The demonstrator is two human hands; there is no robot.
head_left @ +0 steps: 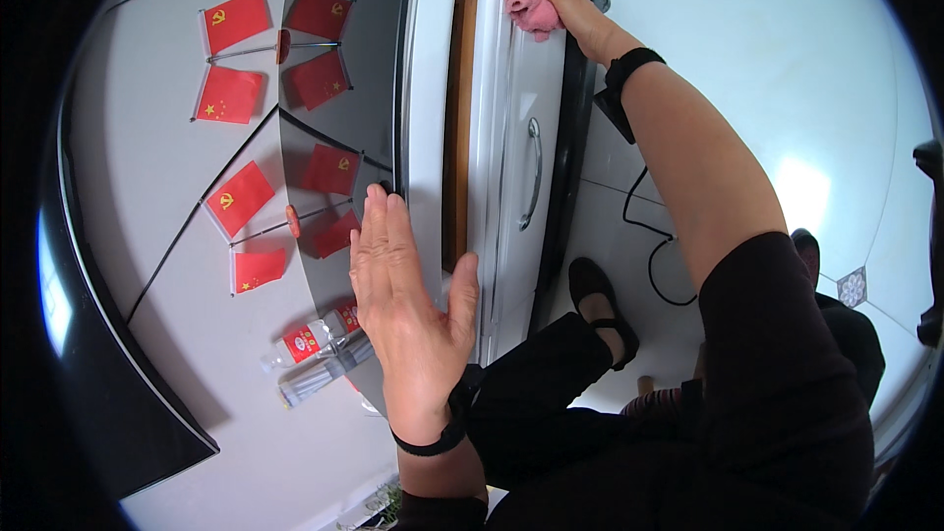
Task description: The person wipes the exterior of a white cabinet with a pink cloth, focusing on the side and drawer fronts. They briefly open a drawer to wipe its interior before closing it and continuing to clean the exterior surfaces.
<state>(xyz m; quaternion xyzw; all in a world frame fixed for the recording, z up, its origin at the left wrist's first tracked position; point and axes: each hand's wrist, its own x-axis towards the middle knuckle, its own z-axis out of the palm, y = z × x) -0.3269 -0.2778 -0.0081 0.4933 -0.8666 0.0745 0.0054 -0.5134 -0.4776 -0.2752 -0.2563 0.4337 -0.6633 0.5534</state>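
Note:
My right hand (pixel 579 18) grips a bunched pink cloth (pixel 532 0) against the far end of a white drawer front (pixel 522 88), beyond its curved metal handle (pixel 534 173). My left hand (pixel 408 295) is flat with the fingers together and the thumb apart, holding nothing. Its fingertips are near the edge of a dark glossy panel (pixel 376 74), left of the drawer. Whether the palm touches a surface cannot be told. Two small stands with red flags (pixel 237 22) (pixel 240 199) are left of my left hand, mirrored in the panel.
A plastic bottle with a red label (pixel 300 344) and a clear pack of thin sticks (pixel 306 383) lie beside my left wrist. A black cable (pixel 199 203) runs behind the flags. A large black screen (pixel 96 339) is at far left. Another cord (pixel 649 262) lies on the tiled floor near my foot.

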